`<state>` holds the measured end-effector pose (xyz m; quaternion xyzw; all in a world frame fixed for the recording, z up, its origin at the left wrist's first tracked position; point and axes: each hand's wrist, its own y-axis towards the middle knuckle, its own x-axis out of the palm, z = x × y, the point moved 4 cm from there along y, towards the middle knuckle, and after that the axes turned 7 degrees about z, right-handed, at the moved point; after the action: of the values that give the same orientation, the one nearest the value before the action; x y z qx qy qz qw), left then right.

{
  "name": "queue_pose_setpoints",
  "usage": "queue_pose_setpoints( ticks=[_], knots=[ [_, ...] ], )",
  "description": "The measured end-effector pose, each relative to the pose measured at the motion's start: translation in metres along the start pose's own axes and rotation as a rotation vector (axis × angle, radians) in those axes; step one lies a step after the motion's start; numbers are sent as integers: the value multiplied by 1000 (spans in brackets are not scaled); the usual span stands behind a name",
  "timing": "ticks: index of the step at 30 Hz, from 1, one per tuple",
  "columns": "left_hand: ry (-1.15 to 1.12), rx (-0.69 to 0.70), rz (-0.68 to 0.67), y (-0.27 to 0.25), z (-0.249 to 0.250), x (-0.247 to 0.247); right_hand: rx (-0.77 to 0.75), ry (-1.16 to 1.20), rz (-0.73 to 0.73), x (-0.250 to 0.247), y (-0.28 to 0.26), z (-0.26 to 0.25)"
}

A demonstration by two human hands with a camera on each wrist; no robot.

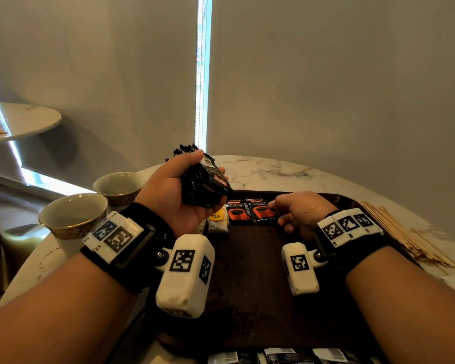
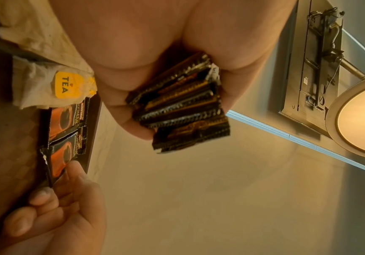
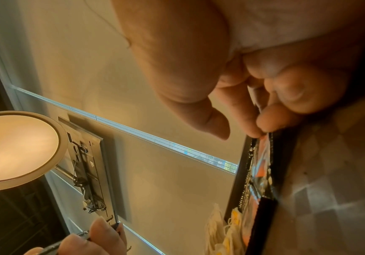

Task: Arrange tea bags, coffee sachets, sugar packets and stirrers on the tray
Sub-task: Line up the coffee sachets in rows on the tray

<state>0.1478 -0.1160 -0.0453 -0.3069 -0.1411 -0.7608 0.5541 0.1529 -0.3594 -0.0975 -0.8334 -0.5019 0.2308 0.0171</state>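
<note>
Left hand [image 1: 174,190], center of head view, is gripping a stack of black coffee sachets [image 1: 204,179] above the dark tray [image 1: 252,279]. Right hand [image 1: 300,214] is pinching the corner of a coffee sachet [image 1: 260,210] lying flat at tray's far edge, beside another sachet [image 1: 237,211] and tea bags [image 1: 217,219]. Stirrers [image 1: 405,232] are lying at right. Two cups [image 1: 74,214] at left.

tray [image 1: 250,271] middle lies bare; sachets [image 1: 250,212] line its far edge

Black sachets [image 1: 262,210] with orange-red cups — yellow tea tag [image 1: 216,215] — dark brown tray [image 1: 252,271], white-veined marble table [image 1: 268,170].
</note>
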Motion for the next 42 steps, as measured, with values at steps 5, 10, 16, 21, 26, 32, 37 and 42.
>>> queue_pose_setpoints(
  ticks=[5,10,16,21,26,32,37,42],
  knots=[
    [-6,-11,3,0,0,0,-48,19,3,-2,2,-2],
    [-12,-21,-1,0,0,0,-64,-30,11,-4,5,-2],
    [-28,-26,-21,0,-1,0,-64,-37,14,-4,6,-3],
    [-28,-21,-21,-2,-1,1,-89,-54,41,-8,7,-7],
    [-6,-36,-45,-6,-2,3,-310,15,27,-11,-11,-32],
    [63,-52,-89,-8,-2,6,-651,232,-313,-3,-70,-73],
    [73,-69,-159,-10,-3,10,-844,75,-311,1,-104,-82],
    [114,-111,-222,-9,-5,9,-862,93,-356,9,-105,-79]
  ],
)
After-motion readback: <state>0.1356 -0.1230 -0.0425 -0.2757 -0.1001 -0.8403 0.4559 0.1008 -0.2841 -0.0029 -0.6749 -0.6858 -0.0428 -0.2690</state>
